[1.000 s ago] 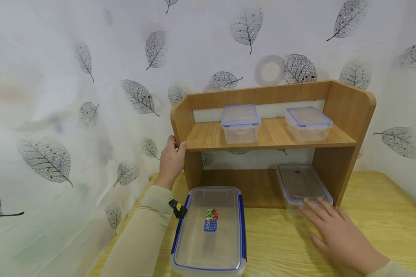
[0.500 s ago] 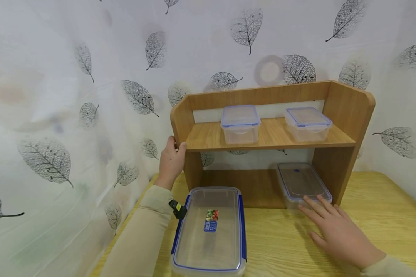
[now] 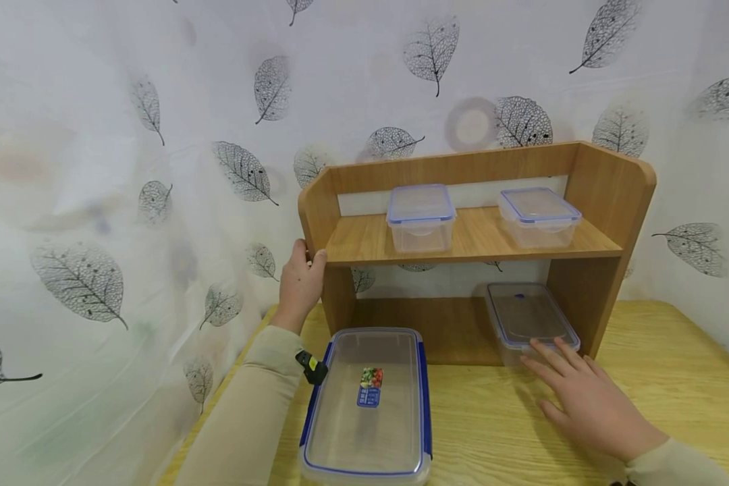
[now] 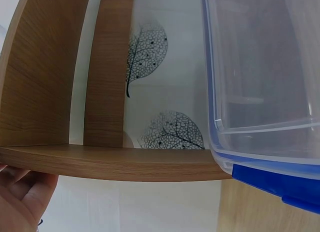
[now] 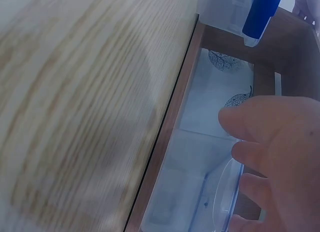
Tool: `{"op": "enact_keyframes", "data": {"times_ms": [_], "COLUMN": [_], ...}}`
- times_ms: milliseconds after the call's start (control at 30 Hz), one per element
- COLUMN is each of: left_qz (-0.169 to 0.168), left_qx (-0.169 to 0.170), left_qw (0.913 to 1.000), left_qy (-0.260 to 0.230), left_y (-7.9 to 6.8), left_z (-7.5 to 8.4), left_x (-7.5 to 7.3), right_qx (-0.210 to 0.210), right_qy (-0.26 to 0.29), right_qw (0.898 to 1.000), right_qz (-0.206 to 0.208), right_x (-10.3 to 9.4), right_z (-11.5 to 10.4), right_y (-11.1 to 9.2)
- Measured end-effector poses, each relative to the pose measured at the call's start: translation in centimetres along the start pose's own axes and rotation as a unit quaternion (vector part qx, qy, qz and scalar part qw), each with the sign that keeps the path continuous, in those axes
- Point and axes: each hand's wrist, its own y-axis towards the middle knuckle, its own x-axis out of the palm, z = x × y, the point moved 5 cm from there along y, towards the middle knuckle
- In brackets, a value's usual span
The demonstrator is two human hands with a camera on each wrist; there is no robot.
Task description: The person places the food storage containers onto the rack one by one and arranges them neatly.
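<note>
My left hand (image 3: pixel 300 287) holds the left side panel of a wooden desktop shelf (image 3: pixel 376 255), thumb by its front edge and fingers on the outer face. My right hand (image 3: pixel 592 405) has its fingers stretched out, with the fingertips at the front edge of a clear lidded food container (image 3: pixel 531 314). That container has a blue seal and lies in the lower compartment, close to the right side panel. In the right wrist view the fingers (image 5: pixel 250 154) overlap the front of the container. A larger clear container (image 3: pixel 395 398) with blue side clips stands in front of the shelf at left.
Two small clear containers with blue-edged lids, one left (image 3: pixel 422 219) and one right (image 3: pixel 539 217), sit on the upper board. The shelf stands on a light wooden table (image 3: pixel 668 364). Behind it hangs a pale curtain (image 3: pixel 182 162) with a leaf print.
My right hand has moved slightly forward, and the container at its fingertips has slid a little deeper into the lower compartment. The left hand stays in place.
</note>
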Motion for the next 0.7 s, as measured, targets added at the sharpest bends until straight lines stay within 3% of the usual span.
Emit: {"op": "enact_keyframes", "data": {"times_ms": [700], "left_qz": [-0.001], "left_qx": [0.002], "left_qw": [1.0], "left_qy": [-0.003], "left_y": [-0.1], "left_z": [0.0], "left_x": [0.0], "right_qx": [-0.006], "right_qy": [0.009], "right_qw": [1.0], "right_qz": [-0.001], "right_x": [0.6], "right_z": [1.0], "right_y": [1.3]}}
